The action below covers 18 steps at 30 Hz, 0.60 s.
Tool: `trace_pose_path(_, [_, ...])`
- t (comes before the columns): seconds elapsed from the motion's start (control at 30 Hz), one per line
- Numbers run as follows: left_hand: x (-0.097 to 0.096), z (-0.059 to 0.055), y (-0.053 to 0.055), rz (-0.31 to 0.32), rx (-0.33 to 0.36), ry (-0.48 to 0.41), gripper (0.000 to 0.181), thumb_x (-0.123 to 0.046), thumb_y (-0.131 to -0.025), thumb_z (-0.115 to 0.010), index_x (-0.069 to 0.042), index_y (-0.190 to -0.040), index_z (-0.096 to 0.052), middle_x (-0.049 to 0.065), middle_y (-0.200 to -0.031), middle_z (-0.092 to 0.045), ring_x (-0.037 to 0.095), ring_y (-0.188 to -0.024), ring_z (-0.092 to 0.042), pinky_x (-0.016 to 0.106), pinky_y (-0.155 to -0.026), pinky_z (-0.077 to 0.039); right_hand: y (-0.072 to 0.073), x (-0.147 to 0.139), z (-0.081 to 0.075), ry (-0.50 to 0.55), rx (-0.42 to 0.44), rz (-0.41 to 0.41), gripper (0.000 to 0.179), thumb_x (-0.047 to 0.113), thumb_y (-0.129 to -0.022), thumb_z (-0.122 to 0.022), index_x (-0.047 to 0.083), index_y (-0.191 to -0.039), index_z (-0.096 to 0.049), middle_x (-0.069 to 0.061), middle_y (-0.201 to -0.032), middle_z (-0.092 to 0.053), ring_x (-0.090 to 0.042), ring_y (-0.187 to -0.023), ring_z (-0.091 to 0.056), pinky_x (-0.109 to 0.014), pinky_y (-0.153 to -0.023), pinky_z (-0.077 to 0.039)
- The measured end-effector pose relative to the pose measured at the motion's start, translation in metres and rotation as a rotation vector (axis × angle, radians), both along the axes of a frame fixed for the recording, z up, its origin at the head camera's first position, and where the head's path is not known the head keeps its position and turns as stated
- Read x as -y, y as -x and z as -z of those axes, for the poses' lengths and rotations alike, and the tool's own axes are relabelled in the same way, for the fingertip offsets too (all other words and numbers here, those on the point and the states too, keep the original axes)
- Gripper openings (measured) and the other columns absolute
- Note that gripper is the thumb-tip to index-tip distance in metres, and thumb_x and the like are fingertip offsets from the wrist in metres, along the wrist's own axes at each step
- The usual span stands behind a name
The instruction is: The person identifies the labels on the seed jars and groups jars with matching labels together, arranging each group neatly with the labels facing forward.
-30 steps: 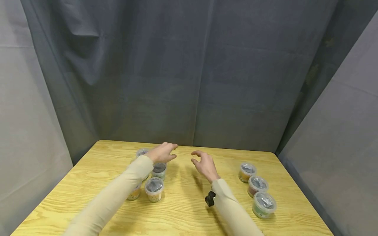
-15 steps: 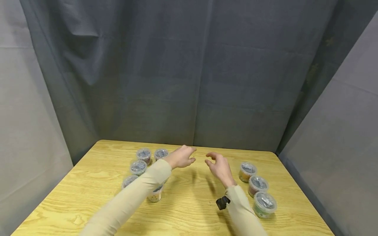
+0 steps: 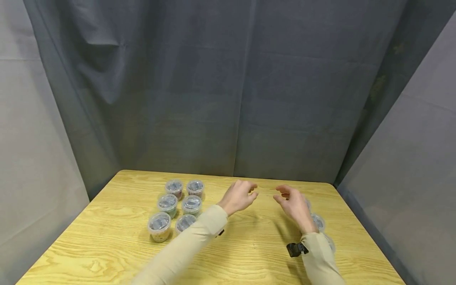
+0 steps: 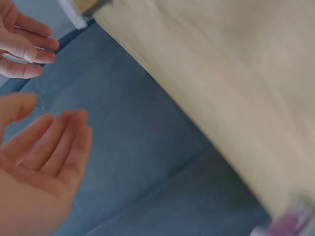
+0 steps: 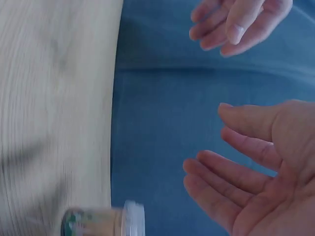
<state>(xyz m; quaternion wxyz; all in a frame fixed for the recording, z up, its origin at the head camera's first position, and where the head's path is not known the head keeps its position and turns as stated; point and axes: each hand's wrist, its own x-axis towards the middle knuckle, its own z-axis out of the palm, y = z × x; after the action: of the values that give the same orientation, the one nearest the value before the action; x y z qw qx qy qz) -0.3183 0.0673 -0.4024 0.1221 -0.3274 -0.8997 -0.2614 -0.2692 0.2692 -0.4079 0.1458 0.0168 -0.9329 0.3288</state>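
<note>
Above the table's middle, my left hand (image 3: 238, 196) holds nothing, its fingers relaxed and pointing right. My right hand (image 3: 295, 205) faces it, also with nothing in it and its fingers loosely bent. A gap separates the two hands. To the left stand small lidded clear tubs in two columns, among them a tub with orange-yellow contents (image 3: 159, 227) and a greenish one (image 3: 167, 205). My left forearm partly covers the front tub (image 3: 185, 223) of the nearer column. Behind my right hand and wrist, several tubs on the right, one of them a tub (image 3: 318, 223), are mostly hidden.
The wooden table (image 3: 117, 221) has its far edge against a dark grey curtain (image 3: 199, 99). Light grey fabric hangs at the left (image 3: 39, 103) and right sides. A black wrist camera (image 3: 297, 249) sits on my right sleeve.
Both hands have moved right over the table, staying apart with nothing in them. The left tubs have come into fuller view, while the right ones are now mostly covered by my right arm.
</note>
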Motion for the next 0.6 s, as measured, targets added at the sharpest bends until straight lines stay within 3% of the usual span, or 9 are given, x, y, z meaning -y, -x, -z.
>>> trace_pose_path(0.1, [-0.013,0.009,-0.007,-0.002,-0.015,-0.131,0.017,-0.020,-0.097,-0.061,-0.013,-0.105,-0.075,-0.002,-0.098,-0.075,0.007,-0.085,-0.069,0.019,-0.071,-0.056,-0.006,-0.015,-0.002,0.020,0.010,-0.003,0.038,0.019,-0.097,-0.061,0.000,-0.130,-0.059,-0.024,-0.131,-0.059,-0.042,-0.118,-0.057,-0.054,-0.096,-0.050])
trace_pose_path(0.2, [-0.020,0.018,-0.013,0.010,-0.019,-0.190,0.016,-0.021,-0.098,-0.060,-0.016,-0.099,-0.076,-0.006,-0.091,-0.074,0.000,-0.077,-0.065,0.013,-0.065,-0.051,-0.011,-0.026,-0.003,0.016,0.019,-0.031,0.035,0.020,-0.097,-0.061,-0.002,-0.125,-0.062,-0.026,-0.128,-0.061,-0.042,-0.115,-0.059,-0.053,-0.095,-0.051])
trace_pose_path(0.37, [-0.034,0.026,-0.022,0.075,-0.035,-0.221,0.016,-0.021,-0.098,-0.060,-0.018,-0.095,-0.076,-0.010,-0.086,-0.073,-0.006,-0.075,-0.061,0.008,-0.064,-0.047,-0.024,-0.046,-0.006,-0.029,0.096,-0.067,0.039,0.030,-0.096,-0.064,0.000,-0.122,-0.064,-0.024,-0.123,-0.064,-0.040,-0.109,-0.062,-0.052,-0.089,-0.053])
trace_pose_path(0.6, [-0.049,0.039,-0.031,0.181,-0.048,-0.196,0.015,-0.019,-0.097,-0.062,-0.017,-0.097,-0.077,-0.008,-0.089,-0.074,-0.008,-0.076,-0.061,0.003,-0.066,-0.046,-0.036,-0.075,-0.006,-0.053,0.170,-0.003,0.052,0.040,-0.091,-0.069,0.002,-0.125,-0.063,-0.022,-0.123,-0.064,-0.039,-0.109,-0.062,-0.049,-0.085,-0.055])
